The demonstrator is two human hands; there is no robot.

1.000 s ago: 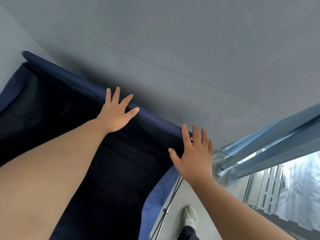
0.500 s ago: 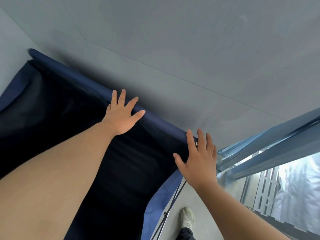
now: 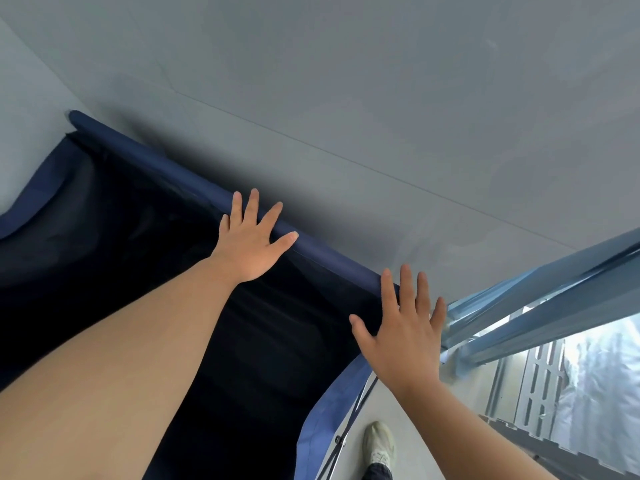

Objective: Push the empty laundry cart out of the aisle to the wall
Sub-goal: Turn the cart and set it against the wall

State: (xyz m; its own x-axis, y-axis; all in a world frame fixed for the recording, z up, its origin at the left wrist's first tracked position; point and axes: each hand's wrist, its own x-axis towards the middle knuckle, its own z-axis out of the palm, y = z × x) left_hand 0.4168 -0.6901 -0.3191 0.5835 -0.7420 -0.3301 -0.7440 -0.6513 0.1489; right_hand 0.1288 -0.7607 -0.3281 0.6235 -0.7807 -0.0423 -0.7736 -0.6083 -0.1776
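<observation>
The laundry cart (image 3: 149,157) is a dark blue fabric bin with a padded rim, filling the lower left of the head view; its inside is dark and looks empty. Its far rim lies close along the grey wall (image 3: 346,81). My left hand (image 3: 251,242) lies flat with fingers spread on the far rim, near its middle. My right hand (image 3: 403,334) is flat and spread at the cart's right corner, fingertips over the rim's end. Neither hand wraps around anything.
A blue metal rack frame (image 3: 540,306) runs diagonally at the right, with a perforated grey upright (image 3: 533,382) and plastic-wrapped goods behind it. My shoe (image 3: 379,445) stands on the grey floor beside the cart's right side, next to a thin black frame rod (image 3: 349,424).
The view has shifted so the cart's far rim sits nearer the wall. Both hands stay flat on the rim, the left having slid slightly along it.
</observation>
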